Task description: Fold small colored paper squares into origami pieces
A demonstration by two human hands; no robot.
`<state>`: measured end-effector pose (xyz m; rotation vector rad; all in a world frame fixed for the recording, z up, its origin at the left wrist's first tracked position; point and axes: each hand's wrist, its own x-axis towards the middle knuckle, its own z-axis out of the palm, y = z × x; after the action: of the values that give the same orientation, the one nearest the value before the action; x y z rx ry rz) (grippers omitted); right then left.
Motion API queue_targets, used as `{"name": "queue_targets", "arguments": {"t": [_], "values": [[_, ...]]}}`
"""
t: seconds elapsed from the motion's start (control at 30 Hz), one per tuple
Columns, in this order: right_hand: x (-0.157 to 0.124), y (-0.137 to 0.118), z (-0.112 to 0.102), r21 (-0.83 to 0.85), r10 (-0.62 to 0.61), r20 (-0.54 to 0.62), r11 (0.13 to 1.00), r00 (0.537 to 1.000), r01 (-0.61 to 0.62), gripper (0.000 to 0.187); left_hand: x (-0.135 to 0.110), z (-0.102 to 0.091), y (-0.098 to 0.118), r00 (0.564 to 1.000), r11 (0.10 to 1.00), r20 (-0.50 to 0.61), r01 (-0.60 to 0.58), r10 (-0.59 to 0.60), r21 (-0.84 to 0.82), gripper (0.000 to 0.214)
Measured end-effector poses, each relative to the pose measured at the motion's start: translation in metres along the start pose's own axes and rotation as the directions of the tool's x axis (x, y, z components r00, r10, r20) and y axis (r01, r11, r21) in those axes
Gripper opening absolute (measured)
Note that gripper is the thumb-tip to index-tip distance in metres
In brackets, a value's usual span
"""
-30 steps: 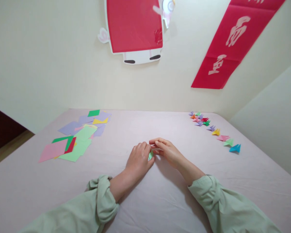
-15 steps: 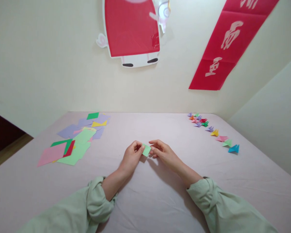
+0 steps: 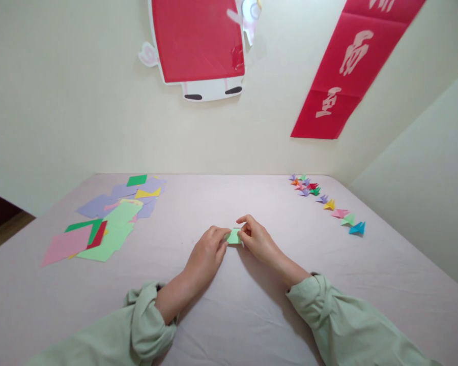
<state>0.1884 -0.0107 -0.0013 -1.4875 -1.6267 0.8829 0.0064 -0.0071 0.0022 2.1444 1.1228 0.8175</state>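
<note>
A small light green piece of paper (image 3: 234,236), looking folded, is between my two hands at the middle of the table. My left hand (image 3: 208,250) pinches its left edge, with the fingers closed. At the right edge, my right hand (image 3: 260,243) grips the paper between thumb and fingertips, its index finger raised and bent. The paper's edges under my fingertips are hidden.
Loose coloured sheets (image 3: 110,216) lie overlapping at the left of the pale table (image 3: 229,310). A line of small folded paper figures (image 3: 339,213) in several colours runs along the right. Behind the table rises a wall with a red banner (image 3: 354,56).
My right hand has closed onto the paper's right edge. The paper has turned from a tilted position to lie level, held at both ends. The whole view has shifted slightly.
</note>
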Motion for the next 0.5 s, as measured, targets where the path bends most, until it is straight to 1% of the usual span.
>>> {"name": "queue_targets", "arguments": {"t": [0.07, 0.1, 0.17, 0.27, 0.33, 0.4, 0.43, 0.5], "values": [[-0.001, 0.000, -0.002, -0.124, -0.009, -0.018, 0.992, 1.000, 0.007, 0.025, -0.002, 0.001, 0.001, 0.995, 0.984, 0.036, -0.094, 0.090, 0.152, 0.026], [-0.001, 0.000, -0.002, -0.177, -0.015, -0.018, 0.984, 1.000, 0.011, 0.024, -0.002, 0.002, 0.002, 0.991, 0.972, 0.068, -0.126, 0.114, 0.201, 0.026], [-0.002, 0.000, -0.004, -0.255, -0.022, -0.014, 0.967, 1.000, 0.017, 0.022, -0.002, 0.004, 0.002, 0.983, 0.950, 0.133, -0.160, 0.128, 0.269, 0.027], [-0.001, 0.001, -0.009, -0.320, -0.030, -0.002, 0.947, 1.000, 0.028, 0.018, -0.002, 0.006, 0.002, 0.980, 0.925, 0.160, -0.164, 0.115, 0.341, 0.027], [0.000, 0.003, -0.016, -0.354, -0.064, 0.049, 0.932, 0.997, 0.078, 0.016, -0.002, 0.006, 0.002, 0.980, 0.915, 0.162, -0.170, 0.118, 0.364, 0.026], [-0.001, 0.003, -0.023, -0.379, -0.108, 0.148, 0.912, 0.983, 0.158, 0.016, -0.002, 0.005, 0.002, 0.979, 0.912, 0.162, -0.174, 0.120, 0.373, 0.026], [-0.001, 0.003, -0.026, -0.392, -0.116, 0.193, 0.901, 0.974, 0.185, 0.018, -0.002, 0.005, 0.001, 0.980, 0.912, 0.163, -0.172, 0.118, 0.373, 0.027], [-0.003, 0.002, -0.030, -0.412, -0.124, 0.246, 0.884, 0.961, 0.220, 0.023, -0.002, 0.005, 0.000, 0.981, 0.915, 0.160, -0.163, 0.111, 0.368, 0.028]]}}
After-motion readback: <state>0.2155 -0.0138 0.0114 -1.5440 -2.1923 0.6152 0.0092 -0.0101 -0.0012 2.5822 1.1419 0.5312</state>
